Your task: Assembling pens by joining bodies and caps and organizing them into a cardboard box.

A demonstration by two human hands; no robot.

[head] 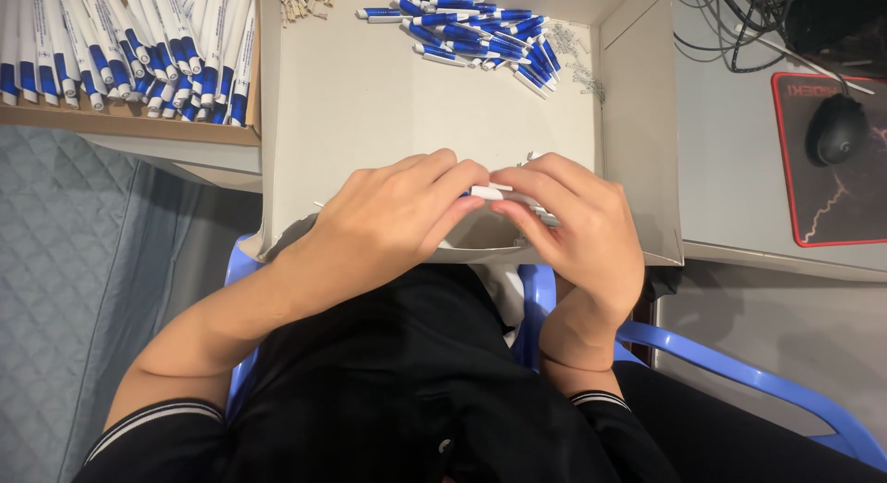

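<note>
Most of the white pen [506, 197] is hidden between the two hands, so only a short middle part and a greyish end near the right fingers can be seen; if it has a blue part, I cannot tell. It is held over the near edge of the big open cardboard box [370, 104], which lies on the person's knees and a blue plastic chair [739, 372]. The box with many white and blue pens [129, 49] at the upper left is cut off by the frame. On the left there is a grey quilted cover [65, 261], and on the right a light bench [730, 150] with a black mouse [836, 129] on a dark mouse pad [832, 169] with a red border. At the far side of the open box lies a pile of blue and white pens [480, 35], beside it some small springs [577, 58], hard to make out. The left hand [397, 215] is bent inward, its grip closed on one end of the pen. The right hand [577, 229] has its grip pinched on the other end, fingers curled.
</note>
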